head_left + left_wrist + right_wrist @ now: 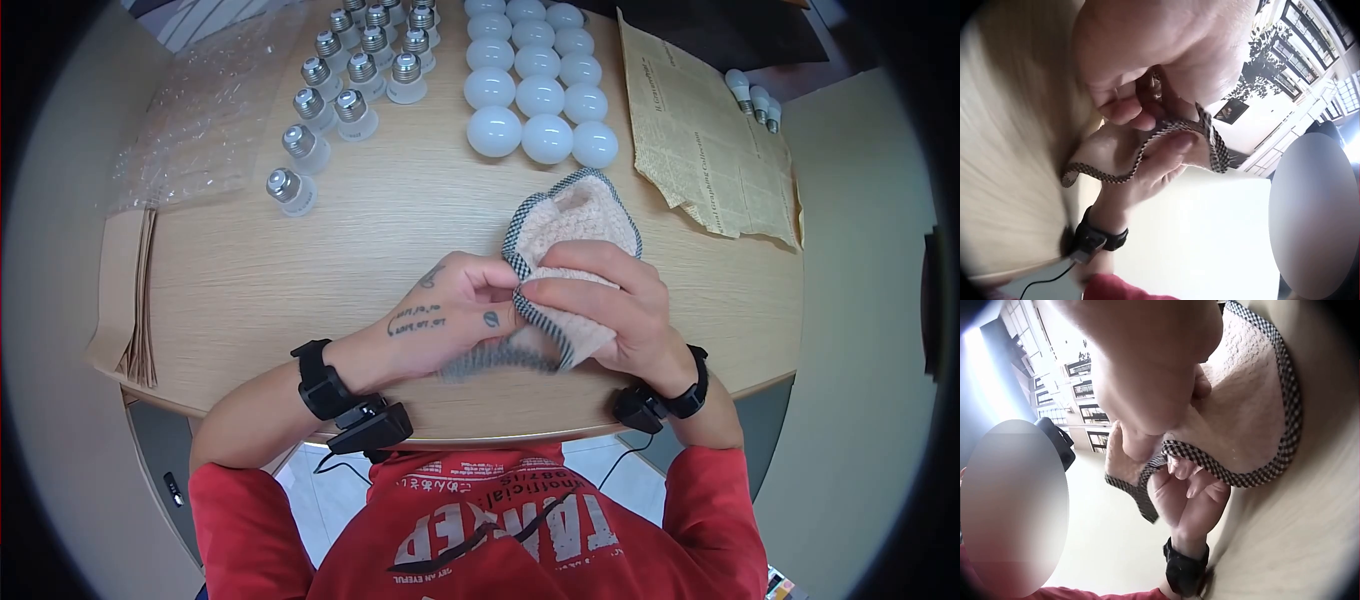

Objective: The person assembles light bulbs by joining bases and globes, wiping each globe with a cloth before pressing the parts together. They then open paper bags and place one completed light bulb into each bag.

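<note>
In the head view, a pale pink cloth (580, 215) with black-and-white checked edging is bunched between both hands over the table. My right hand (615, 300) grips it from the right, fingers curled over its folds. My left hand (455, 310) meets it from the left, thumb against the checked edge. A ridged metal piece, like the screw base of a light bulb (1157, 85), glints inside the curled left fingers in the left wrist view; the rest is hidden by hand and cloth. The right wrist view shows the cloth (1254, 419) hanging wide below the right hand.
Several bulb bases (298, 190) stand screw end up at the left, and several round white globes (494, 132) sit in rows behind the cloth. Brown printed paper (700, 140) lies at the right beside three small bulbs (760, 103). Bubble wrap (200, 130) and folded cardboard (125, 300) flank the left.
</note>
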Demonstrator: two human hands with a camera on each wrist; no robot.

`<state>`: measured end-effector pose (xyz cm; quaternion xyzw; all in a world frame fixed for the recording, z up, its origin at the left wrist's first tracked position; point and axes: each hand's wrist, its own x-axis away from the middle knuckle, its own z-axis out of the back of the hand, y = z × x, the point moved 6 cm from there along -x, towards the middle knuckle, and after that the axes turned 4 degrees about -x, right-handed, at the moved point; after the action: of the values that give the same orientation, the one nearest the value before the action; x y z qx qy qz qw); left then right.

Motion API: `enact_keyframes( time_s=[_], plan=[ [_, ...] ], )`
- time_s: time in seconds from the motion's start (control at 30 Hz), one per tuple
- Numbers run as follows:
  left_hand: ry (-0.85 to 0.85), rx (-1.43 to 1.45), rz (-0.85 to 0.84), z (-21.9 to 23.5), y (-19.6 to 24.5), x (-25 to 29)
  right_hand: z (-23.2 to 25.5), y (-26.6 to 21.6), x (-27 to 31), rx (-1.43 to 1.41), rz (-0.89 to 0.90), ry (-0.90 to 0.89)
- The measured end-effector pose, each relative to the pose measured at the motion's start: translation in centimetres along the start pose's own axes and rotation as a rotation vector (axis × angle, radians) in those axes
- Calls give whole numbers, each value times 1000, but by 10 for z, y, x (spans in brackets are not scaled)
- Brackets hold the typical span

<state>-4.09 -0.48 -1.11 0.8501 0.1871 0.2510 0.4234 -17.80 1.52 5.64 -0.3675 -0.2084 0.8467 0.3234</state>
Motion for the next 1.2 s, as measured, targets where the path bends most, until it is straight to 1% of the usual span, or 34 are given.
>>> enact_keyframes(
  time_s=[0.13,0.17,0.23,0.27,0.33,0.37,0.43,0.53,0.63,0.73,0.83,0.87,0.93,0.97,1.03,1.13,1.2],
  plan=[
    [-66,-102,-52,0,-1,-2,3,1,4,-43,-43,31],
    [-50,-69,-65,0,0,-2,4,2,5,-54,-54,46],
    [-20,-4,-91,-1,5,0,4,1,-1,-37,-8,82],
    [-4,19,-65,-1,6,1,4,1,-3,-28,16,99],
    [30,66,-11,1,9,4,1,1,-4,-38,-5,99],
    [24,39,-36,0,8,3,0,1,-3,-43,-18,101],
    [11,-12,-90,-1,6,1,2,-2,-3,-16,12,74],
    [-33,-11,-19,-4,7,3,2,-2,0,19,27,46],
    [1,-21,59,2,-9,3,2,-2,2,45,13,18],
    [-80,-3,-42,-6,1,1,3,-1,2,22,9,30],
    [23,-78,12,-1,2,3,4,2,-1,-7,25,57],
    [33,-64,1,-1,6,4,3,2,-3,-15,31,65],
    [53,-35,-22,-2,13,6,3,-1,-7,-64,-28,111],
    [46,-54,-32,-1,11,4,3,-1,-8,-88,-59,135],
    [30,-91,-54,1,3,-1,3,0,-5,-77,-56,106],
    [3,-60,-28,-1,6,2,1,0,-2,-72,-48,95],
    [-10,-133,17,3,4,3,2,-2,-2,-71,-43,90]
  ],
)
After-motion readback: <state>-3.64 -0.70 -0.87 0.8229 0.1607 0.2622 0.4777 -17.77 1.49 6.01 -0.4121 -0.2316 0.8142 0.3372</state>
